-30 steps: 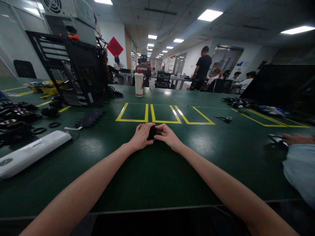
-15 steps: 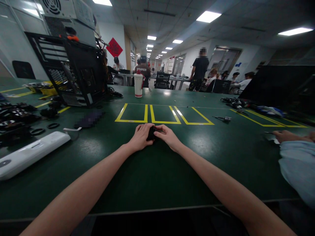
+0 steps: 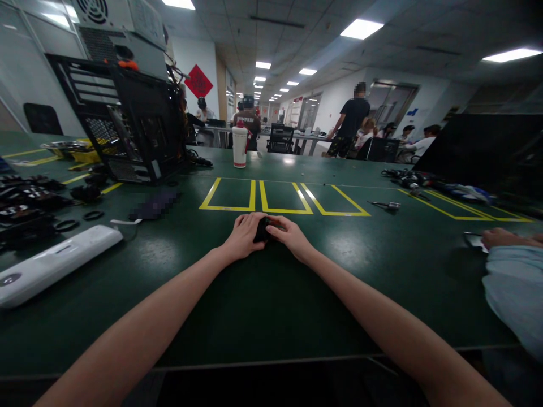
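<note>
Head view: two bare hands meet over the worktop [image 3: 271, 305], just on the wearer's side of the yellow tape frames [image 3: 287, 211].
Black part: a small dark piece [image 3: 261, 230] between the two hands, low over the worktop; its details are too dark to tell, nor can contact with the surface be made out.
Left hand: the grip [image 3: 243, 234] is closed around the part's left side, fingers over the top, thumb low.
Right hand: thumb and fingers [image 3: 291, 234] close in a light pinch on its right side.
Handling: best to let the left hand steady the body while the right fingertips do the fine work, wrists low, pressure even; squeezing hard or twisting off-line could make it slip. Tilting the top fingers back a little would help the eye.
Left side: black rings [image 3: 93, 215] and a white device [image 3: 63, 263].
Right side: a slim metallic tool [image 3: 386, 205]; farther over, a co-worker's hand [image 3: 509, 238].
</note>
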The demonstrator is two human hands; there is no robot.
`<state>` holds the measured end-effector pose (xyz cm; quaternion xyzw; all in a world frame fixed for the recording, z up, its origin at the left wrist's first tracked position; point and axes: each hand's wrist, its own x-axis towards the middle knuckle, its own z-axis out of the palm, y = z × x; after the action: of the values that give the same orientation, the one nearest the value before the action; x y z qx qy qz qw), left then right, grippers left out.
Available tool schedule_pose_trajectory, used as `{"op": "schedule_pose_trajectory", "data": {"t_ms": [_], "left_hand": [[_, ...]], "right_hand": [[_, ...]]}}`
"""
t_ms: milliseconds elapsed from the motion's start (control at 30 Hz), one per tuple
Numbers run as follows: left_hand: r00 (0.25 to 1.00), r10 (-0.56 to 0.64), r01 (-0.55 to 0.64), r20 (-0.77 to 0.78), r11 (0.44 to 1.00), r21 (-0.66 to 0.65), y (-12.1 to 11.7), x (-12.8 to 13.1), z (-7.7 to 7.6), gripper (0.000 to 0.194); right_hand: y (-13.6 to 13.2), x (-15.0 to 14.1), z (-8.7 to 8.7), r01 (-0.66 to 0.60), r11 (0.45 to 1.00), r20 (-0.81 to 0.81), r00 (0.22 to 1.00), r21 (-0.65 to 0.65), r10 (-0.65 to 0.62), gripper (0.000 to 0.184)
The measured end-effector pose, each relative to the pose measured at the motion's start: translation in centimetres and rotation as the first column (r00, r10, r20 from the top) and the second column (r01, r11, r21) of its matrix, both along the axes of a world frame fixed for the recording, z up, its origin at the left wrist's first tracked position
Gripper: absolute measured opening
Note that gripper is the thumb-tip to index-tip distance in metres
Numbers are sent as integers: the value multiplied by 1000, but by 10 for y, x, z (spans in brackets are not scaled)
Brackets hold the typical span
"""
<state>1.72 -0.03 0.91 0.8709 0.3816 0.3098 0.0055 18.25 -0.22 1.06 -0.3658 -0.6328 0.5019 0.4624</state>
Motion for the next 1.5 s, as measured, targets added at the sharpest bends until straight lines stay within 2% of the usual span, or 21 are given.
{"op": "schedule_pose_trajectory", "data": {"t_ms": [167, 400, 500, 633, 767, 833, 967, 1133, 1333, 1500], "left_hand": [[1000, 9, -9, -13, 1000, -9, 0, -1, 0, 59], [1000, 10, -10, -8, 1000, -4, 0, 0, 0, 57], [1000, 10, -10, -10, 1000, -11, 0, 0, 0, 57], [1000, 7, -7, -5, 1000, -17, 0, 0, 0, 59], [1000, 8, -8, -5, 1000, -20, 1, 0, -1, 60], [1000, 8, -8, -6, 1000, -15, 1, 0, -2, 60], [1000, 13, -13, -4, 1000, 4, 1, 0, -2, 58], [1000, 7, -7, -7, 1000, -2, 0, 0, -1, 58], [1000, -1, 1, -2, 1000, -19, -1, -1, 1, 59], [1000, 3, -3, 2, 1000, -18, -1, -1, 1, 58]], "right_hand": [[-3, 0, 0, -74, 997, -89, 993, 29, 76, 33], [-3, -1, 1, -11, 1000, -52, 999, 17, 12, 21], [-2, 0, 0, 2, 1000, -25, 1000, 7, -2, 28], [-1, 2, -1, -48, 999, -48, 998, -21, 47, 33], [-2, 3, -2, -76, 997, -71, 994, 29, 77, 38], [-3, 2, -1, -57, 997, -61, 996, 42, 60, 35], [-4, 0, 0, -16, 1000, -62, 998, -19, 15, 23], [-1, -1, -1, 9, 999, -59, 998, -35, -11, 28], [-4, 0, 1, -66, 997, -107, 992, 26, 68, 31], [-5, -1, 1, -9, 1000, -84, 996, 13, 10, 21]]}}
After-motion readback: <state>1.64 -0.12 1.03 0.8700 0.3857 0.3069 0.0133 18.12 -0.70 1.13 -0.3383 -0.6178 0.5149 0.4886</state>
